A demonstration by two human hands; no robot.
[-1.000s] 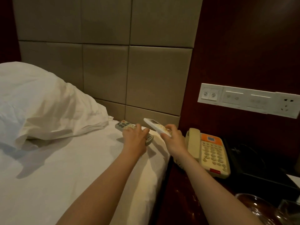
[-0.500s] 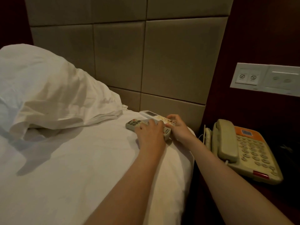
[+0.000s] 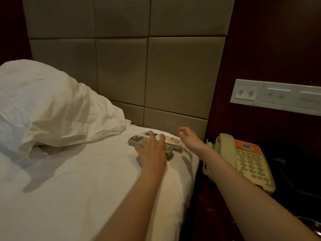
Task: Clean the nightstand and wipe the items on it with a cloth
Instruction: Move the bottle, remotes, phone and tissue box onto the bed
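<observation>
Two remotes lie side by side on the white bed sheet (image 3: 69,180) near its right edge. The grey remote (image 3: 137,140) is nearer, the white remote (image 3: 172,140) behind it. My left hand (image 3: 152,152) lies over both remotes with fingers spread and straight. My right hand (image 3: 189,140) hovers just right of the white remote, fingers loose, holding nothing. A beige phone (image 3: 243,160) with an orange panel sits on the dark nightstand (image 3: 217,214) to the right. No cloth is in view.
A white pillow (image 3: 48,105) fills the left of the bed. A padded beige headboard (image 3: 147,66) stands behind. A white switch panel (image 3: 276,96) is on the dark wall above the phone. A glass rim (image 3: 311,223) shows at the lower right.
My right hand set the white remote down on the bed beside the grey one and let go. My left hand released the grey remote and spread flat over both.
</observation>
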